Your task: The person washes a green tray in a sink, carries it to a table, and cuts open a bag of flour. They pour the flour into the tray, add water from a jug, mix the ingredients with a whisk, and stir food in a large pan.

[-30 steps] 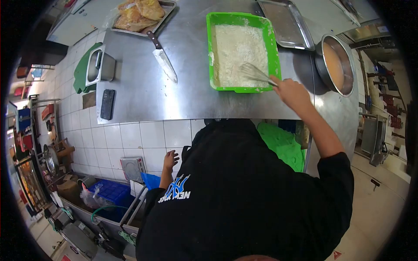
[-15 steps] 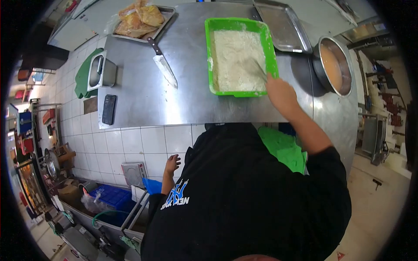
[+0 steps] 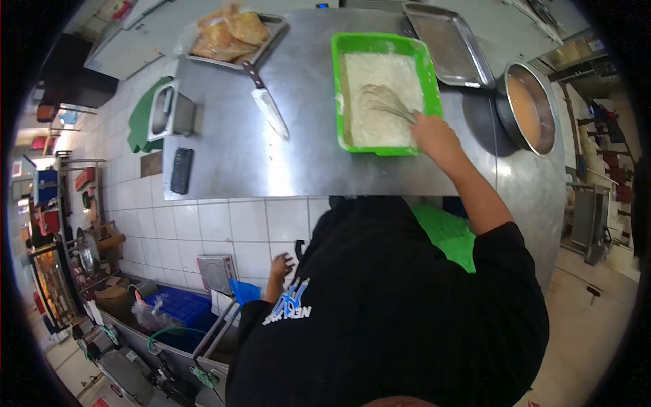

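My right hand point(image 3: 435, 138) is closed around the handle of a wire whisk point(image 3: 388, 102). The whisk's head lies in pale flour point(image 3: 381, 127) that fills a bright green rectangular tub point(image 3: 340, 95). White powder clings to the tub's walls. Low at my side, off the table, my left hand point(image 3: 281, 266) hangs with fingers loosely apart and nothing in it. Left of the tub, a knife point(image 3: 271, 114) with a dark handle and floury blade rests on the steel table point(image 3: 305, 159).
Bagged yellowish meat point(image 3: 229, 35) sits on a metal tray point(image 3: 272, 28) at the back left. An oblong metal tray point(image 3: 451, 51) and a pot of orange-brown liquid point(image 3: 523, 112) stand to the right. A steel container point(image 3: 178, 112) and a phone point(image 3: 182, 171) are near the left edge.
The whisk head, blurred before, has shifted slightly left within the flour and now shows clearly. The whole view has shifted a little. My left hand still hangs at my side.
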A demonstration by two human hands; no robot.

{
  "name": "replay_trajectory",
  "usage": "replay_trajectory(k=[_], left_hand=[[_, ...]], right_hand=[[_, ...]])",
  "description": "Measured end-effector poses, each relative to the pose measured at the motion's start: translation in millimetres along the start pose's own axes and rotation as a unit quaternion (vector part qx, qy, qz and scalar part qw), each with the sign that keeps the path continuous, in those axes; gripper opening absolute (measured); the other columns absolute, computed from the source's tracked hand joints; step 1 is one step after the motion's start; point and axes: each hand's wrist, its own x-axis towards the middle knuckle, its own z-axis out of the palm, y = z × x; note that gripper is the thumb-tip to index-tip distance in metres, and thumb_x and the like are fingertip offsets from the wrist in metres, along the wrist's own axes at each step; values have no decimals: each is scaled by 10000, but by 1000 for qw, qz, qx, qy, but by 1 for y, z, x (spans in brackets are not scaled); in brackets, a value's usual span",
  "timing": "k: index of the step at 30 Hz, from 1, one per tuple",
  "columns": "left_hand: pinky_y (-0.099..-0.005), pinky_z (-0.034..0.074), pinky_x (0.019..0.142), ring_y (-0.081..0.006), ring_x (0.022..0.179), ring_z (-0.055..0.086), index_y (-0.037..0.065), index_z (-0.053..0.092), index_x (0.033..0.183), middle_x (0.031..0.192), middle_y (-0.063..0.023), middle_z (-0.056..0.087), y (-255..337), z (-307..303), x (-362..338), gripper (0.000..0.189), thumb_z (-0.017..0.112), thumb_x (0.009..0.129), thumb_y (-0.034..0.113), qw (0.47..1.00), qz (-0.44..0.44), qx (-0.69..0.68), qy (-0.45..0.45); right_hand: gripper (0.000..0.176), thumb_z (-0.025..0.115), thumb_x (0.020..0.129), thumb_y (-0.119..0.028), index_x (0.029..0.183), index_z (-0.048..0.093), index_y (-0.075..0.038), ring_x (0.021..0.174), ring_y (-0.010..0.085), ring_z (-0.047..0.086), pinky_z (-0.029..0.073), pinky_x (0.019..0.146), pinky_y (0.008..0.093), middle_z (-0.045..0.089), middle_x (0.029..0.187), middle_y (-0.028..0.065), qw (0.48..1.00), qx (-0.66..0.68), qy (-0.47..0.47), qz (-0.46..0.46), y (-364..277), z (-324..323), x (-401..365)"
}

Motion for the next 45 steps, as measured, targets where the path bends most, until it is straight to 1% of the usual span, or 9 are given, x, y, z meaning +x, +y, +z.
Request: replay_trajectory(k=[7, 11, 18, 20, 23, 24, 27, 37, 45], left_hand=[[-341, 499, 707, -228, 924, 666, 98, 503, 1326, 1192, -139, 648, 70, 9, -19, 439, 473, 971, 355, 957, -125, -237, 107], [-361, 503, 709, -236, 902, 661, 84, 499, 1320, 1176, -144, 650, 61, 3, -8, 429, 467, 976, 337, 998, -49, 28, -19], [-361, 510, 780, -240, 959, 649, 76, 476, 1349, 1215, -153, 632, 39, 0, 1, 457, 462, 990, 359, 998, 5, -53, 22], [-357, 527, 723, -229, 926, 642, 65, 467, 1368, 1208, -147, 630, 62, 5, -4, 475, 471, 973, 328, 985, -140, -105, -4], [-336, 532, 682, -216, 872, 637, 57, 472, 1360, 1169, -141, 639, 16, 4, 28, 473, 488, 962, 313, 978, 88, 157, -105], [-313, 531, 677, -209, 846, 643, 54, 473, 1357, 1147, -140, 644, 37, 4, 24, 468, 496, 965, 309, 979, -136, -147, -26], [-308, 530, 669, -200, 835, 645, 53, 479, 1343, 1150, -141, 645, 46, 4, 30, 452, 490, 975, 314, 998, 41, 47, -26], [-369, 491, 788, -240, 947, 654, 80, 488, 1337, 1219, -143, 630, 116, 4, 34, 477, 515, 961, 374, 985, -125, -119, 12], [-419, 498, 850, -297, 1020, 648, 73, 468, 1351, 1258, -164, 616, 62, -6, 22, 496, 486, 958, 373, 998, -44, -34, 18]], right_hand=[[243, 502, 928, -214, 1024, 605, -15, 852, 447, 657, 521, 736, 546, 662, 898, 251, 998, -17, -65, -6, -6, -8, -32], [212, 471, 913, -127, 934, 635, 6, 830, 421, 676, 541, 717, 520, 672, 899, 236, 999, -6, -7, 32, 13, 3, -20], [206, 477, 903, -121, 935, 632, 11, 832, 425, 677, 543, 712, 519, 672, 895, 239, 999, 12, -41, 24, -6, -18, -53], [214, 484, 901, -136, 936, 639, 7, 842, 423, 678, 540, 725, 528, 676, 910, 236, 999, 33, -18, 22, -11, -4, -34], [231, 507, 897, -172, 940, 652, 3, 853, 409, 682, 539, 737, 536, 682, 933, 227, 999, 45, -3, 27, 3, 1, -1], [239, 517, 896, -186, 942, 657, 2, 855, 403, 684, 539, 739, 537, 685, 941, 223, 998, 45, -2, 31, 11, 0, 8], [235, 551, 882, -216, 951, 680, -32, 858, 379, 691, 546, 737, 528, 693, 957, 200, 999, -37, -22, -1, 35, -28, 20], [234, 536, 868, -167, 997, 711, -79, 908, 352, 701, 566, 755, 475, 709, 989, 149, 972, -184, 35, -139, 10, -76, 97], [279, 524, 855, -118, 1041, 706, -18, 949, 371, 693, 562, 782, 472, 697, 1027, 213, 984, -157, 32, -75, 45, -63, 123]])
